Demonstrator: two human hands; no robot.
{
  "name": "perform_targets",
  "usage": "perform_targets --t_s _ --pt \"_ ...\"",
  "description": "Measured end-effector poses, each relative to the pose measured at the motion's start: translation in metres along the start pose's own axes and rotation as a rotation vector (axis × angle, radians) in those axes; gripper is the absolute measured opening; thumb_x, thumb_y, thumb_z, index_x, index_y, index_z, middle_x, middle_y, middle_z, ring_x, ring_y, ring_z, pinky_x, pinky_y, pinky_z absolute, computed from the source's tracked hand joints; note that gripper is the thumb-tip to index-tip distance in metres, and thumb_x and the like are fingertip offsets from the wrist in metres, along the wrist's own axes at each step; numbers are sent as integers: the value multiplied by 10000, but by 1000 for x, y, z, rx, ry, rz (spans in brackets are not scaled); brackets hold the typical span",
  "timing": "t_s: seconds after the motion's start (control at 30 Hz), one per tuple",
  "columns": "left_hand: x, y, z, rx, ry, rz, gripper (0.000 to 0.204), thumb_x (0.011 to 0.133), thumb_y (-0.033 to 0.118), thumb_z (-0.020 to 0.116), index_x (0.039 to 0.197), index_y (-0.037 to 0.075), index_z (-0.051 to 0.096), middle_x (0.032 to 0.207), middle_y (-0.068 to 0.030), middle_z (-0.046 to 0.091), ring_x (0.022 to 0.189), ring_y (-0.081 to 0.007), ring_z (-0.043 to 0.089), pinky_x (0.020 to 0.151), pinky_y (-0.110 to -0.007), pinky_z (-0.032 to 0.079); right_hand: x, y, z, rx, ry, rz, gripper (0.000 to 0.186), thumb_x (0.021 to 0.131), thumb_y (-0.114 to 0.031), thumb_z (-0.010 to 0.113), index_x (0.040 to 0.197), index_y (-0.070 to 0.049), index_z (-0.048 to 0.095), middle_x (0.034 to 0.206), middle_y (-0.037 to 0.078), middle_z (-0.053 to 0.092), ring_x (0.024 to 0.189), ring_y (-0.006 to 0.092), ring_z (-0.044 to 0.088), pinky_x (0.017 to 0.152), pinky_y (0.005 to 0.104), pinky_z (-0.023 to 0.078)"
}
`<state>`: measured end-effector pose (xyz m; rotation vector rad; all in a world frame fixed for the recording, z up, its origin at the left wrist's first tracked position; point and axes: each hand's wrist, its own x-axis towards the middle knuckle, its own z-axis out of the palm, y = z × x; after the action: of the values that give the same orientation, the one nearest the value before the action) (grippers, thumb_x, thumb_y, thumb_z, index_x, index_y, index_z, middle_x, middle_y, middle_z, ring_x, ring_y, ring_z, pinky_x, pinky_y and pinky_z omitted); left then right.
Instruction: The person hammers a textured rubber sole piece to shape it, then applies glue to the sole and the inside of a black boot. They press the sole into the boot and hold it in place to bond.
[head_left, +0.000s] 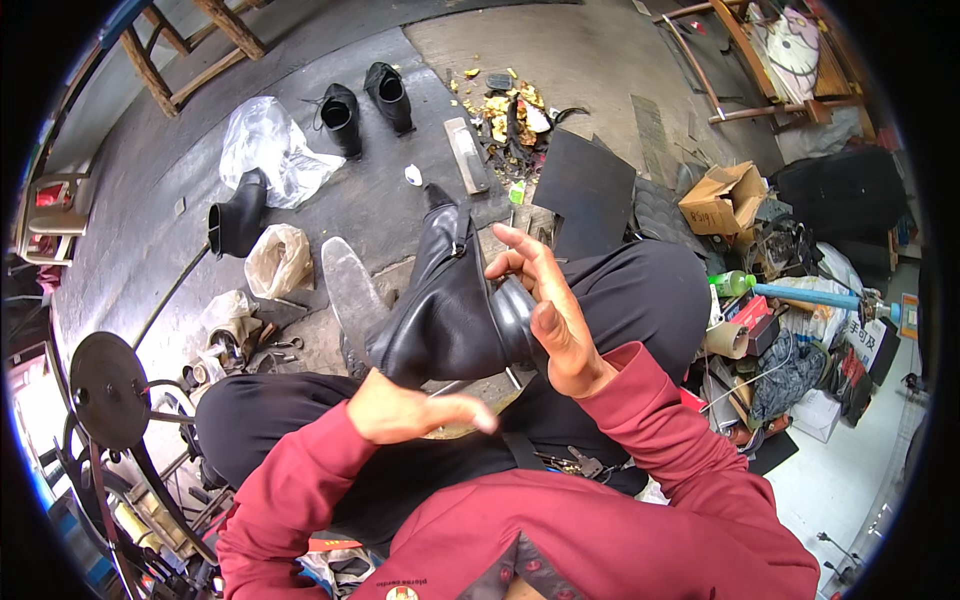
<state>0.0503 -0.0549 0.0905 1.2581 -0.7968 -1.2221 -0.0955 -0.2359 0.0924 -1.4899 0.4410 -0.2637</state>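
Note:
A glossy black leather boot (430, 300) with a strap and buckle is held at a slant above my lap. My left hand (410, 410) is under its lower end, thumb stretched out and other fingers hidden behind it. My right hand (560, 320) touches the boot's right side, fingers apart and loosely bent. A grey elongated slab (348, 280) lies just left of the boot. Farther ahead are two black ankle boots (340, 122), a single boot (235, 225) and a clear plastic bag (275, 150).
Wooden frames stand at the back left (225, 40) and back right (735, 60). Scraps (515, 120) and a black sheet (583, 190) lie ahead. A cardboard box (725, 195) and clutter fill the right side. A metal machine with a round plate (108, 388) stands left.

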Motion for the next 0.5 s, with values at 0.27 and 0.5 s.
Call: perform_targets --t_s 0.27,0.5 --pt "0 -1 11 216 101 222 791 795 154 942 1475 8 564 1358 -117 670 1228 -212 646 1082 -387 493 3 3 4 516 81 170 942 1051 -771 309 1501 39 480 1224 123 616 1184 206 554 1088 357 388" --pt "-15 -11 7 324 -116 218 490 816 57 887 1251 -9 671 1106 -128 754 1002 -227 743 892 -350 582 5 40 14 785 153 558 639 1111 -589 454 1250 1 654 1064 78 703 973 171 665 925 322 536"
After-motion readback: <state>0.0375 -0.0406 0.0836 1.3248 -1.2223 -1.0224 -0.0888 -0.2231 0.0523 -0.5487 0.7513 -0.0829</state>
